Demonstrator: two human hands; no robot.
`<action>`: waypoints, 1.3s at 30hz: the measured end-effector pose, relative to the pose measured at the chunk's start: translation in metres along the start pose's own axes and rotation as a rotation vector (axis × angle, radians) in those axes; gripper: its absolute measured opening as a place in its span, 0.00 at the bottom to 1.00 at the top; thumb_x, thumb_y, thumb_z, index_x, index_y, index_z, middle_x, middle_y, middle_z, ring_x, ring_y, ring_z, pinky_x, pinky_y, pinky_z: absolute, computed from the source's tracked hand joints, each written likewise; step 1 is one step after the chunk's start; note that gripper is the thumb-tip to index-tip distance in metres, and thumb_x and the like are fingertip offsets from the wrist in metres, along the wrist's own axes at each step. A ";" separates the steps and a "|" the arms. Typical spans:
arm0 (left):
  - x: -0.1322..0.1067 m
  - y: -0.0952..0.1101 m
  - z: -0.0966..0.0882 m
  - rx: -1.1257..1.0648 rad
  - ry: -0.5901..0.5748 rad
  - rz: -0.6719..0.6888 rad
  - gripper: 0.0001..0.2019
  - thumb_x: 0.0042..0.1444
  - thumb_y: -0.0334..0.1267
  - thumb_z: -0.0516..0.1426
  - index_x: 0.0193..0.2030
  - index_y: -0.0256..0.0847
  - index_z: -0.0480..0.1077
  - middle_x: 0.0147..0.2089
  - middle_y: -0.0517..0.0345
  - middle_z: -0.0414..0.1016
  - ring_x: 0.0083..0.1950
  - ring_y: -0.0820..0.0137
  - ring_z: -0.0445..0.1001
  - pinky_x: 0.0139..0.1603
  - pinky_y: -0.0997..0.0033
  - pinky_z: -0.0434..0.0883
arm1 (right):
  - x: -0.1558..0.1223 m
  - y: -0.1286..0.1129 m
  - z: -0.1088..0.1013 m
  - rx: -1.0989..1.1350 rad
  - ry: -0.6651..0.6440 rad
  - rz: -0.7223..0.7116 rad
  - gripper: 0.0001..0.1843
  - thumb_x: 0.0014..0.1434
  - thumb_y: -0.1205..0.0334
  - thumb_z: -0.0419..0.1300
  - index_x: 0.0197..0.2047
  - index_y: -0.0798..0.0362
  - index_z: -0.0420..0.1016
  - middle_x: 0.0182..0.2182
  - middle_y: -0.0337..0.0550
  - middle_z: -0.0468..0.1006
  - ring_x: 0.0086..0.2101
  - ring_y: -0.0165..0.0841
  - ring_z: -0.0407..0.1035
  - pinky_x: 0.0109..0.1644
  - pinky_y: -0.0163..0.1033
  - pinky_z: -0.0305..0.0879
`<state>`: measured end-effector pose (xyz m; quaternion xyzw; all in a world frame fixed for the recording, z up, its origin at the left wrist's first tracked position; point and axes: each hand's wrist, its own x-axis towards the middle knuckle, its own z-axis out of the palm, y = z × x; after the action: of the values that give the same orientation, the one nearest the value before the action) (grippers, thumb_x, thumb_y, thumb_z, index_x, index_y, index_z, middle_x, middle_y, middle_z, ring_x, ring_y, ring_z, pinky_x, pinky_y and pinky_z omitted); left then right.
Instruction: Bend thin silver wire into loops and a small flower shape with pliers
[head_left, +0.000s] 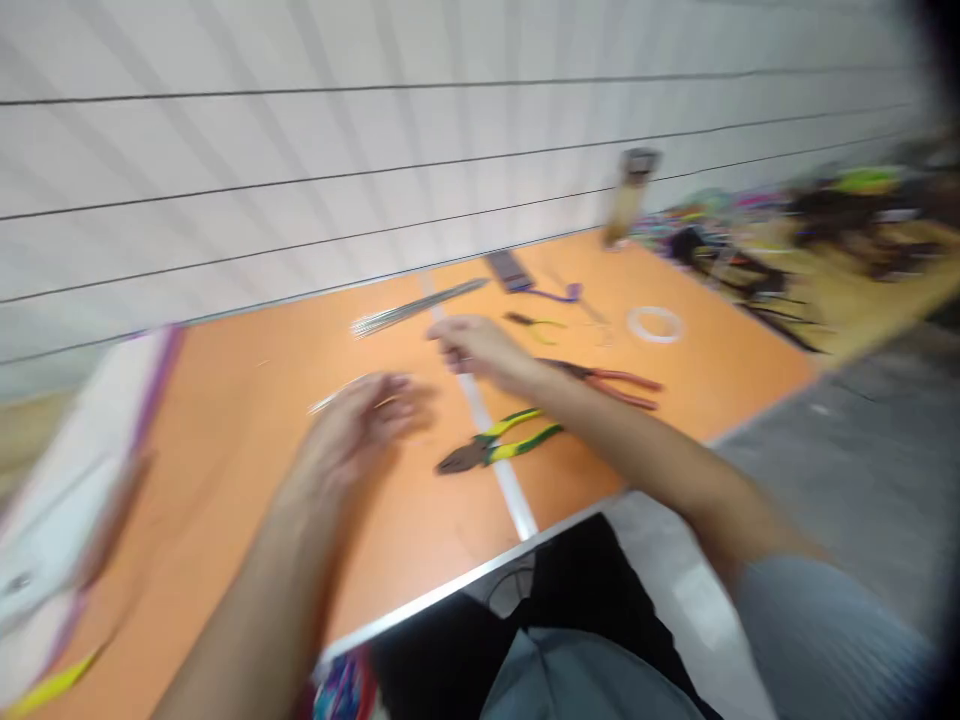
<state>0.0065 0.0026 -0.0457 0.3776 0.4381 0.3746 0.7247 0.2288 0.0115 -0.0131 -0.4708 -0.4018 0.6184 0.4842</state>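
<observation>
My left hand [367, 420] is low over the orange table, its fingers curled and slightly blurred. A thin silvery wire [321, 405] sticks out past its far side and appears to be held in it. To the right, my right hand [476, 350] has thumb and fingers pinched together; what is between them, if anything, is too small to make out. Between my arms lie pliers with yellow-green handles [491, 445], partly under my right forearm. Red-handled pliers [619, 385] rest beyond that forearm. A bundle of thin metal rods [416, 308] lies just past my hands.
On the orange table [240, 430] are small yellow-handled pliers [536, 322], a white ring [655, 324], a dark flat object [508, 270] and a blurred bottle [630, 195]. A white, purple-edged item [82, 500] lies left. Cluttered goods [750, 230] fill the right side.
</observation>
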 end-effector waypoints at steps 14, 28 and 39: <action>0.022 -0.005 -0.003 -0.177 -0.028 0.117 0.17 0.71 0.49 0.65 0.47 0.33 0.80 0.40 0.49 0.87 0.30 0.73 0.82 0.35 0.74 0.78 | 0.000 0.039 -0.004 -0.446 -0.073 -0.254 0.20 0.61 0.42 0.70 0.36 0.51 0.80 0.29 0.38 0.73 0.31 0.31 0.61 0.33 0.38 0.57; 0.021 -0.001 -0.007 -0.105 0.083 0.204 0.20 0.66 0.53 0.68 0.48 0.35 0.79 0.48 0.38 0.89 0.43 0.60 0.89 0.45 0.66 0.83 | 0.004 0.042 -0.011 -0.429 -0.074 -0.217 0.20 0.60 0.41 0.71 0.35 0.50 0.78 0.24 0.33 0.64 0.25 0.28 0.51 0.29 0.40 0.45; 0.017 0.000 -0.006 -0.075 0.109 0.228 0.11 0.67 0.42 0.68 0.43 0.34 0.81 0.46 0.40 0.89 0.42 0.62 0.89 0.48 0.66 0.83 | 0.003 0.041 -0.010 -0.458 -0.073 -0.273 0.18 0.61 0.44 0.70 0.34 0.51 0.80 0.30 0.40 0.74 0.32 0.32 0.61 0.36 0.40 0.57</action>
<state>0.0070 0.0189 -0.0536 0.3767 0.4168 0.4906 0.6661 0.2296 0.0059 -0.0552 -0.4868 -0.6083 0.4569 0.4293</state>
